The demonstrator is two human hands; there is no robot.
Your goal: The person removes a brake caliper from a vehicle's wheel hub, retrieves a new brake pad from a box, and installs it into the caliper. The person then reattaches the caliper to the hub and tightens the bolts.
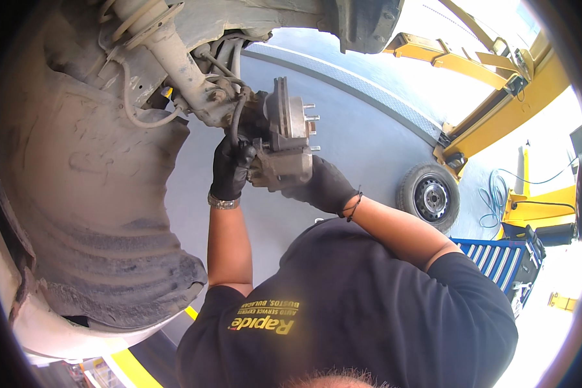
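Both of my hands wear black gloves and work at a brake caliper [284, 169] on a raised car's wheel hub. My left hand [233, 167] is closed at the caliper's inner side, beside the lower end of a brake hose [238, 116]; what its fingers hold is hidden. Against the caliper's outer lower side my right hand [326, 187] is wrapped, its fingertips out of sight behind the metal. Just above the caliper stands the brake disc [280, 107], seen edge-on, with several wheel studs [312, 118] pointing right.
A dusty strut [174, 61] runs down to the hub from the upper left. The wheel arch liner [103, 187] fills the left side. To the right are a wheel [431, 196] on the floor, a yellow lift post [511, 107] and a blue tool cabinet [495, 258].
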